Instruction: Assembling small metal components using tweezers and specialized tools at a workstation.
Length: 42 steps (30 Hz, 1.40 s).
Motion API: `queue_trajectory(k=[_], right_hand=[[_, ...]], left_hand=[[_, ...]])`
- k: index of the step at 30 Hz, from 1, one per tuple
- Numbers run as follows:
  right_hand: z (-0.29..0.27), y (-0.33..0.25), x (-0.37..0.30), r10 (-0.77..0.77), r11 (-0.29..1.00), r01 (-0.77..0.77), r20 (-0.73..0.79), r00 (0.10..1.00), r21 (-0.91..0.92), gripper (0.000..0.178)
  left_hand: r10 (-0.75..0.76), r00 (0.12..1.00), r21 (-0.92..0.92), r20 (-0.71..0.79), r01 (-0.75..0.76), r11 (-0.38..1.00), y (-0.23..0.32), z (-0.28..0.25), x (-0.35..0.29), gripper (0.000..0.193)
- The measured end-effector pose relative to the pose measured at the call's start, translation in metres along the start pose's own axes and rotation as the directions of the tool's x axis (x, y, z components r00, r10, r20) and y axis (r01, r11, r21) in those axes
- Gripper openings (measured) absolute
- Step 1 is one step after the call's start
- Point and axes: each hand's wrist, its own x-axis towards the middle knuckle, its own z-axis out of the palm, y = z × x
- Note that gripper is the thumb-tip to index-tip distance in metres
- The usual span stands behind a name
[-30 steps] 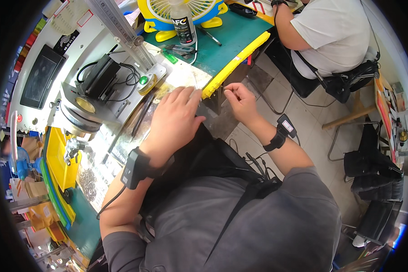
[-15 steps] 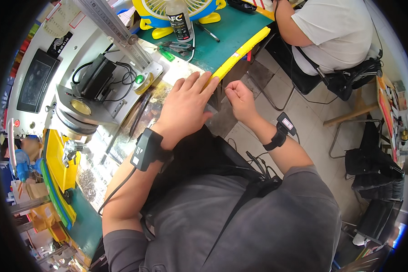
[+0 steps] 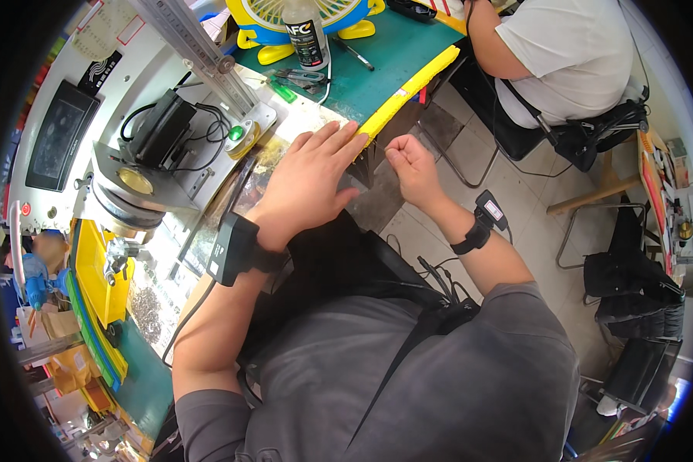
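My left hand (image 3: 306,183) lies palm down at the near corner of the work surface, fingers stretched out beside the end of a yellow padded edge strip (image 3: 412,83). Nothing shows in its grasp. Just beyond the table edge, over the floor, my right hand (image 3: 416,173) is closed with its thumb against the curled fingers. Whatever it may pinch is hidden or too small to make out. Black modules are strapped to both wrists. Left of my left hand stands a machine base with a green button (image 3: 236,133).
On the green mat (image 3: 381,50) are a bottle (image 3: 308,46), a pen (image 3: 354,54), a cutter-like tool (image 3: 302,75) and a yellow-blue fan (image 3: 262,17). A machine with a dark screen (image 3: 60,135) and a yellow bin (image 3: 100,277) fill the left. A seated person (image 3: 562,58) is at far right.
My left hand and wrist have shifted slightly left, still flat. My right hand has moved a little to the right, away from the table edge, still closed.
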Motion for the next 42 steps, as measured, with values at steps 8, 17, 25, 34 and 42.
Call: queue_trajectory(k=[8,17,25,34,42], right_hand=[[-0.002,-0.008,-0.004,-0.040,0.994,0.043,0.036,0.999,-0.104,0.006],[-0.046,0.026,0.013,0.299,0.954,-0.277,0.293,0.908,-0.117,0.016],[-0.046,-0.023,0.020,0.113,0.969,-0.071,0.171,0.979,-0.235,0.031],[-0.010,-0.053,0.019,-0.114,0.943,0.075,-0.101,0.988,-0.323,0.015],[0.073,-0.131,-0.007,-0.464,0.865,0.496,0.252,0.849,-0.080,0.009]], left_hand=[[0.005,1.000,0.068,-0.024,-0.003,0.998,0.002,0.003,0.001,0.073],[0.030,1.000,-0.058,-0.001,-0.030,0.998,-0.009,0.000,-0.001,0.079],[-0.017,0.999,-0.015,0.032,0.017,1.000,0.002,-0.013,-0.023,0.080],[-0.157,0.985,-0.132,0.066,0.165,0.977,0.024,-0.071,-0.168,0.070],[-0.635,0.671,-0.456,-0.383,0.461,0.762,0.009,-0.085,-0.331,0.035]])
